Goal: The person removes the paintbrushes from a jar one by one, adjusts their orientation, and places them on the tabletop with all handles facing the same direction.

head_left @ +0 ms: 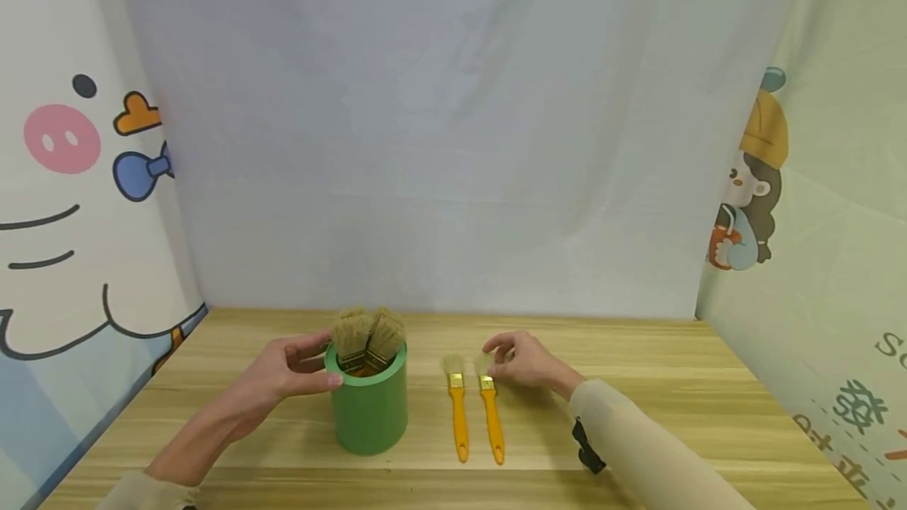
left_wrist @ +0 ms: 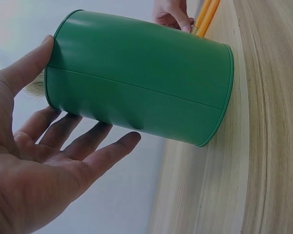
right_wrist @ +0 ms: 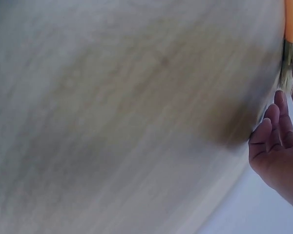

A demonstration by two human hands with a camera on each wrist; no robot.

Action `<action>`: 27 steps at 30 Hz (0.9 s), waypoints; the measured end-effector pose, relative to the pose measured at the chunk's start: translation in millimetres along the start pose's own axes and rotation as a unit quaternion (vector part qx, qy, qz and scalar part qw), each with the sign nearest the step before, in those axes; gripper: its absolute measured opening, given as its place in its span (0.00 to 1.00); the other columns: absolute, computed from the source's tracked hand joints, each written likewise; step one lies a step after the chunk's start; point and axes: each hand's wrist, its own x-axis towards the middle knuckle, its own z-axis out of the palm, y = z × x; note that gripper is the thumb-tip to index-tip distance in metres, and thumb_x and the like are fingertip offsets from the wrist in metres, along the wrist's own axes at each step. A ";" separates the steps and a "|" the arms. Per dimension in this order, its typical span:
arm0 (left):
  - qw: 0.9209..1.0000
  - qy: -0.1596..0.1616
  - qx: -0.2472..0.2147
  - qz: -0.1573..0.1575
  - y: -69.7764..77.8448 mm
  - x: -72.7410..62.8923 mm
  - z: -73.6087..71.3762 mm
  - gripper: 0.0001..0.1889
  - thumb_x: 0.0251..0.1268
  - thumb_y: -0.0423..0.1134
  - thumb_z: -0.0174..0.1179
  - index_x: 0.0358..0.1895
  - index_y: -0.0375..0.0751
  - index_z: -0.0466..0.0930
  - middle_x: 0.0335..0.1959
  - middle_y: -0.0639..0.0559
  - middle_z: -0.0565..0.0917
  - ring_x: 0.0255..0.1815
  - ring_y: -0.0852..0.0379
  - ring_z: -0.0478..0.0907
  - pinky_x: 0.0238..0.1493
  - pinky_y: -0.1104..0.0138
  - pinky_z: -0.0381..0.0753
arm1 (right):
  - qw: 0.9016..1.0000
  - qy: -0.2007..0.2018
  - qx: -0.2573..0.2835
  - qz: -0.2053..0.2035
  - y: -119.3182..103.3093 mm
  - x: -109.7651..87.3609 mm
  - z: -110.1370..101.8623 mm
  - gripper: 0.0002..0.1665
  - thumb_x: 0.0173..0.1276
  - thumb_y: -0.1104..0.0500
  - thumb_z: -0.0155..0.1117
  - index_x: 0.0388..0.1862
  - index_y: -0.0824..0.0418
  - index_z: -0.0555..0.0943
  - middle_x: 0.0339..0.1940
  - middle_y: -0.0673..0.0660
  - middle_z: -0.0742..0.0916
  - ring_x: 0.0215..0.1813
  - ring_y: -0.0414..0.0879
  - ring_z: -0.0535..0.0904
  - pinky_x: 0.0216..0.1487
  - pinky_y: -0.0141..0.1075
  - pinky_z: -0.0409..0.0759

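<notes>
A green cylindrical can (head_left: 371, 415) stands upright on the table, with several paintbrushes (head_left: 368, 341) in it, bristles up. My left hand (head_left: 283, 372) holds the can from its left side, thumb at the front rim, the fingers spread along the wall in the left wrist view. To the can's right, two yellow-handled paintbrushes lie side by side, bristles pointing away: a left paintbrush (head_left: 459, 415) and a right paintbrush (head_left: 493, 419). My right hand (head_left: 523, 360) pinches the right paintbrush at its bristles, which the fingers partly cover. In the right wrist view those fingers (right_wrist: 271, 129) meet the bristle end.
The wooden table (head_left: 638, 415) reaches back to a plain grey-white curtain (head_left: 453, 140). Cartoon-printed cloths hang at the left (head_left: 71, 274) and right sides. A black strap (head_left: 586, 447) is on the right sleeve.
</notes>
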 end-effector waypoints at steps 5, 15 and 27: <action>1.000 0.003 0.002 -0.001 1.0 0.2 0.8 0.48 0.70 0.39 0.71 0.84 0.28 0.50 0.82 0.27 0.54 0.78 0.28 0.60 0.71 0.44 0.72 | 1.000 -0.003 -0.009 -0.001 -3.4 -1.8 -5.4 0.20 0.65 0.65 0.77 0.55 0.67 0.86 0.44 0.60 0.86 0.37 0.46 0.80 0.42 0.42 0.81; 1.000 0.003 0.002 -0.002 1.2 -0.2 0.3 0.48 0.70 0.39 0.71 0.84 0.28 0.50 0.82 0.27 0.53 0.78 0.28 0.60 0.70 0.44 0.73 | 0.999 -0.010 -0.014 -0.038 -21.9 -2.0 -23.7 0.22 0.70 0.65 0.75 0.61 0.68 0.84 0.57 0.71 0.84 0.40 0.49 0.79 0.42 0.43 0.81; 1.000 0.004 0.005 -0.001 -0.2 -0.6 0.6 0.48 0.71 0.39 0.70 0.84 0.27 0.50 0.82 0.27 0.53 0.78 0.28 0.60 0.70 0.44 0.73 | 0.993 -0.012 -0.008 -0.119 -72.4 -11.4 -23.0 0.18 0.67 0.61 0.78 0.55 0.62 0.88 0.42 0.56 0.90 0.39 0.44 0.82 0.40 0.38 0.82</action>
